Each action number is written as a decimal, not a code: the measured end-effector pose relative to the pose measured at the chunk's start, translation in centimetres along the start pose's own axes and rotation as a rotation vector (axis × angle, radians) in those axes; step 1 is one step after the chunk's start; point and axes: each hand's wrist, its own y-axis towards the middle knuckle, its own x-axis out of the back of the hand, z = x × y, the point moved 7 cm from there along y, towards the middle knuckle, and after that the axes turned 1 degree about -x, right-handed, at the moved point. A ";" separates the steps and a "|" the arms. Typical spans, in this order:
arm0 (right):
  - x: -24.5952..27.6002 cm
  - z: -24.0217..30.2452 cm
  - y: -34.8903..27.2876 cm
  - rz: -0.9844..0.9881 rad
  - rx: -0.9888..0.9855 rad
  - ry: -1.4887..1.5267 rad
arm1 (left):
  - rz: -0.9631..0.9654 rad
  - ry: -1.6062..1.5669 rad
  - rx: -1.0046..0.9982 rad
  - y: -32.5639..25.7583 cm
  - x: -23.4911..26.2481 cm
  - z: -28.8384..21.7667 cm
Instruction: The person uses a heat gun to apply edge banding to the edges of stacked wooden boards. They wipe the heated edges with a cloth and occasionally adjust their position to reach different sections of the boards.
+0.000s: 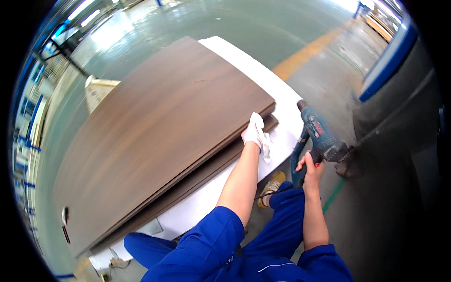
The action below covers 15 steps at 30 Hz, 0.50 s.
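Observation:
My left hand [251,135] is closed on a white cloth [260,129], pressed against the near right edge of a brown wood-grain panel [164,122]. Part of the cloth hangs down past the edge, and most of the fingers are hidden under it. A second brown panel [225,157] lies beneath the top one, slightly offset. To the right, off the panels, my right hand [311,171] grips a blue-grey heat gun [322,134]. Its dark nozzle points up and away, toward the panel's corner side.
Under the panels lies a white board [286,105] with a rounded corner. A lock cutout [65,216] shows at the panel's far left end. A yellow shoe [273,185] stands below the board. A blue-edged dark structure [390,61] rises at right; a yellow floor line [305,54] runs behind.

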 end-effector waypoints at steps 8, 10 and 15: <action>-1.9 0.0 -2.5 0.275 0.127 -0.266 | 0.036 0.033 0.004 -10.5 19.8 -9.9; -3.3 -0.3 -4.9 0.319 0.218 -0.405 | 0.031 0.045 -0.021 -11.6 25.4 -12.7; -9.5 -5.1 -16.8 0.539 0.054 -0.253 | 0.128 -0.190 -0.182 -13.0 42.5 -19.1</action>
